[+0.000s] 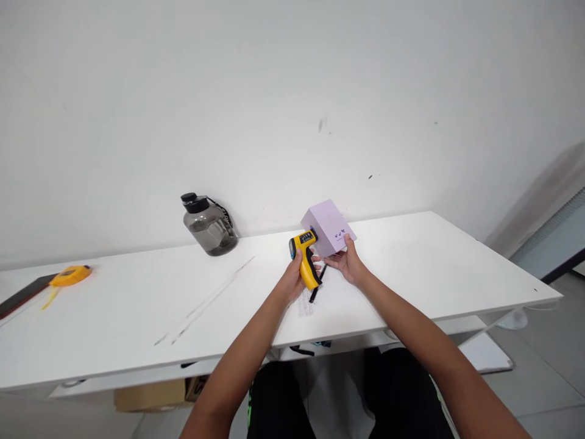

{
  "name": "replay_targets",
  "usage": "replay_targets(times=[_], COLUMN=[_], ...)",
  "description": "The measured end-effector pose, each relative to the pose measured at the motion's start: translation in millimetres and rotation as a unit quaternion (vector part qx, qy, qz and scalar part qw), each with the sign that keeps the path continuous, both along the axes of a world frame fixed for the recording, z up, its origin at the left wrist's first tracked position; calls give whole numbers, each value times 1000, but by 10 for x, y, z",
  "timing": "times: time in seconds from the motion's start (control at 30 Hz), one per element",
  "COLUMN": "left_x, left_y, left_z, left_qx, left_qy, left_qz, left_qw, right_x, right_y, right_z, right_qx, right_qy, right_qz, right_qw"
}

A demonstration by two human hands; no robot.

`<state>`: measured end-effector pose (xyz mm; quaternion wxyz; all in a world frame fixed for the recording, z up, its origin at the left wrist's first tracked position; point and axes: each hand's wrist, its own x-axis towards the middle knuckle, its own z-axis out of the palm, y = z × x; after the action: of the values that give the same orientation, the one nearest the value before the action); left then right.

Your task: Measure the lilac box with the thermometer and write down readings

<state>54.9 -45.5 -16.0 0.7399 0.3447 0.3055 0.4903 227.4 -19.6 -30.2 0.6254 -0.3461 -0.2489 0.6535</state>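
My left hand (295, 279) is wrapped round a yellow and black infrared thermometer (309, 268), shaped like a pistol, with its small display facing up. The thermometer's front end is at the side of a pale purple box (329, 222); whether they touch I cannot tell. My right hand (348, 263) grips that box by its lower right edge, thumb on the face with small dark marks, and holds it tilted. Below the two hands, a black pen (315, 295) and a clear ruler (305, 305) lie on the white table (388, 292), both partly hidden.
A grey see-through water bottle (210, 228) with a black lid stands by the wall. At the far left are a yellow tape measure (70, 276) and a dark flat object (25, 294). Under the table is a cardboard box (153, 395). The table's front edge runs before my legs.
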Motion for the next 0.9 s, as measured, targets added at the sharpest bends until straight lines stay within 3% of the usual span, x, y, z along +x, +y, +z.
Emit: replay_targets(times=[0.43,0.67,0.9], left_x=[-8,11,-12], left_y=[28,49,99], left_z=[-66,-98,-138], left_qx=[22,49,46], left_qy=[9,14,4], left_qz=[10,60,50], left_qw=[1000,997,998], right_x=[27,79,95], right_y=[-6,37,43], right_z=[-16,-102,-133], right_qx=[-10,14,26], right_qy=[-32,-55,-43], right_qz=[31,58,70], right_qw=[999,997,996])
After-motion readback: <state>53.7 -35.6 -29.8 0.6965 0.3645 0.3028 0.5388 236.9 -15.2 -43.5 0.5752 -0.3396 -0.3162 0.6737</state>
